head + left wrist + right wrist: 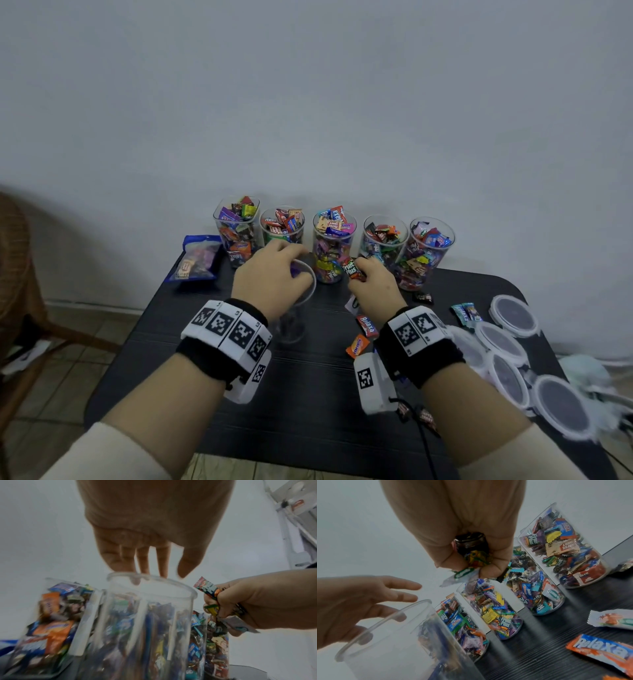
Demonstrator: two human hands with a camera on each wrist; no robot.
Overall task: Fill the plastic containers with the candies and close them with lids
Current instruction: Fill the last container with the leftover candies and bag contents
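Head high; wrists close, jar-facing.

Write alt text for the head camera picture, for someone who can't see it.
The left hand rests over the rim of a nearly empty clear container on a black table, while the right hand grips a bunch of wrapped candies. Behind stand five filled containers; lids lie right.

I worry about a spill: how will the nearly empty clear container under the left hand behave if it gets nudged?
The clear container is tall, narrow and almost empty, so it is probably light and apt to tip or slide. Its smooth wall may be slippery. The left hand has fingertips only at the rim, which likely steadies it a little while the right hand brings candies.
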